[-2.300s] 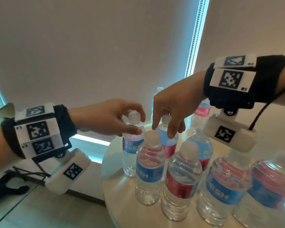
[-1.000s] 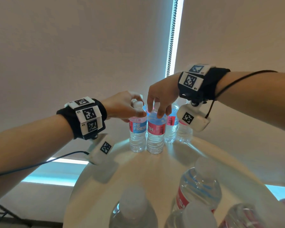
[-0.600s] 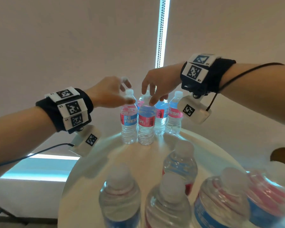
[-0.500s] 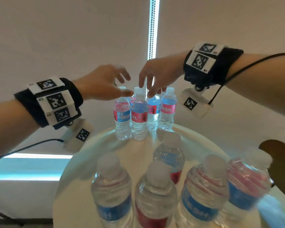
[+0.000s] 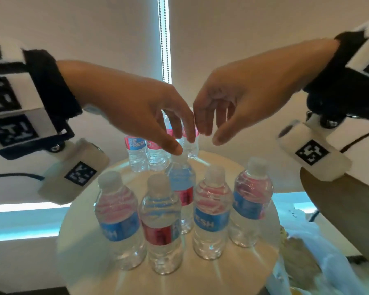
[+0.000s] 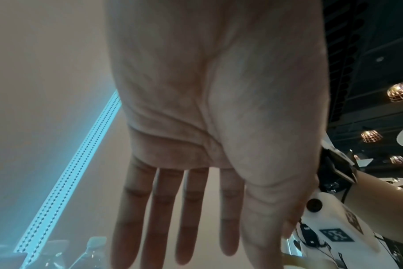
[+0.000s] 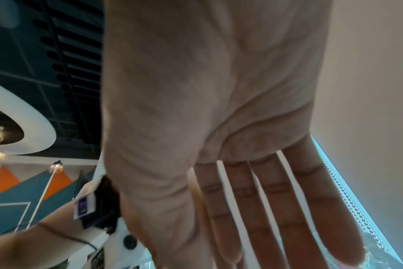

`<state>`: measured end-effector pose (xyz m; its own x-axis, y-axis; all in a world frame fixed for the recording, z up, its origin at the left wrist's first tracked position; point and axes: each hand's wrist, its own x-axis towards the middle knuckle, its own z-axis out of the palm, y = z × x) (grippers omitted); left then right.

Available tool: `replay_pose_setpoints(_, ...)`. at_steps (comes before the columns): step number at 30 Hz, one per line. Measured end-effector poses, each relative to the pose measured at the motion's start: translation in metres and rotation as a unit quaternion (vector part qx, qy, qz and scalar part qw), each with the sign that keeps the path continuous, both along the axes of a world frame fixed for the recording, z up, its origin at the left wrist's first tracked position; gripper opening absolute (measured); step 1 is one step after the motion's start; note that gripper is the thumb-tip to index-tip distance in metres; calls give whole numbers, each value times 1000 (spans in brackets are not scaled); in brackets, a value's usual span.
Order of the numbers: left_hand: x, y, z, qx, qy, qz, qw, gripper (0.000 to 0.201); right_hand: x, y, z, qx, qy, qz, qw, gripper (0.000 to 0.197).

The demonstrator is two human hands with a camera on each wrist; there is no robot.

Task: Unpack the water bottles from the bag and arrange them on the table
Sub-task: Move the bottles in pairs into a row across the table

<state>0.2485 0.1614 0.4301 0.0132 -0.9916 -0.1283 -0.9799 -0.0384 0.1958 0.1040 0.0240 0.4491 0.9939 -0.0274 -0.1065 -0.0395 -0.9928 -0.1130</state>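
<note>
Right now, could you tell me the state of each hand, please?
Left hand: open, fingers relaxed, holding nothing.
Right hand: open, fingers relaxed, holding nothing.

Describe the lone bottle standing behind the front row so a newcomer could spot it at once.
Start at the round pale table and find the front row of four clear plastic water bottles. Just behind the row's middle stands one clear bottle on its own, between that row and the far cluster. It alone shows a light blue upper band over a pink lower label.

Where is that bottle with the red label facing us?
In the head view, the red-label bottle stands upright in the near row on the round table, second from the left, between two blue-label bottles.
</note>
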Motion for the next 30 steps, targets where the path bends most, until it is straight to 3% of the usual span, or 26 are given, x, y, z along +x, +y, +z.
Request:
replay_pose_setpoints(5,-13,-6,-11,48,-67,10,996,32,-14,14,-21,-12,37,16,999,44)
replay_pose_setpoints(11,-13,-20,-28,69,-185,-6,980,40,-10,21,-46,-103,81,47,990,43)
replay_pose_setpoints(14,-11,-25,-28,43,-196,-16,980,11,-4,19,-47,-104,78,42,991,41)
replay_pose_setpoints(15,-8,-28,-28,47,-205,-15,978,12,-2,17,-45,-105,79,42,990,40)
replay_pose_setpoints(16,-8,-28,-26,45,-198,-23,979,19,0,15,-44,-107,79,43,990,38)
replay_pose_setpoints(18,-4,-30,-24,46,-191,-18,980,9,3,9,-35,-109,74,45,990,34)
replay_pose_setpoints(20,4,-32,-16,54,-186,-13,981,25,7,0,-23,-104,63,45,992,34)
replay_pose_setpoints(30,58,-76,18,38,-136,32,989,21,65,-67,2,-134,46,-22,990,34)
